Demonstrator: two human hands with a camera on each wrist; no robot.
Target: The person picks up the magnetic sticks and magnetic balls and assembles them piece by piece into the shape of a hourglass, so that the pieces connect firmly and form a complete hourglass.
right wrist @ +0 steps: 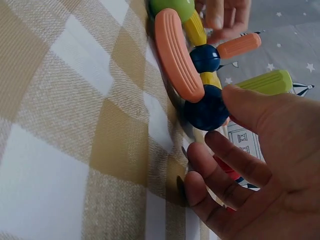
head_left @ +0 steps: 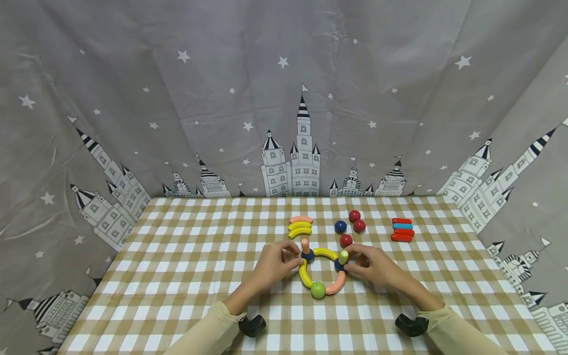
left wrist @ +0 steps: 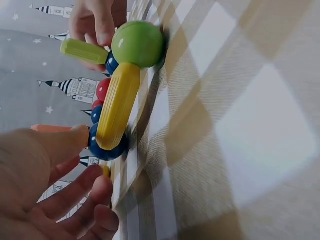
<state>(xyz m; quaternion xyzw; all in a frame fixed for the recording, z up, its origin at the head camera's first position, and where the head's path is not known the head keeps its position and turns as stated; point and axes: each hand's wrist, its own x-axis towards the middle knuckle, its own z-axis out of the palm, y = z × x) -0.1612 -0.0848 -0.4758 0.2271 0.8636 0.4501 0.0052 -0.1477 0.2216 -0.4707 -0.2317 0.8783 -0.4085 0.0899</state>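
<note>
On the cloth lies a ring of magnetic toy pieces: a green ball (head_left: 318, 290), curved yellow sticks (head_left: 304, 274), a curved salmon stick (head_left: 335, 283) and two dark blue balls. My left hand (head_left: 276, 264) holds the left blue ball (left wrist: 107, 145), thumb against its side; an orange stick (head_left: 305, 245) stands upright on that ball. On the other side, my right hand (head_left: 372, 265) pinches the right blue ball (right wrist: 206, 108) between thumb and index finger, its other fingers loosely bent. A light green stick (head_left: 343, 257) rises from this ball.
Behind the ring lie curved yellow and salmon sticks (head_left: 300, 230), a loose blue ball (head_left: 340, 227) and red balls (head_left: 359, 226). Red and light blue sticks (head_left: 402, 230) are lined up farther right. A checked cloth (head_left: 177, 276) covers the table, with a grey castle curtain (head_left: 199, 98) behind.
</note>
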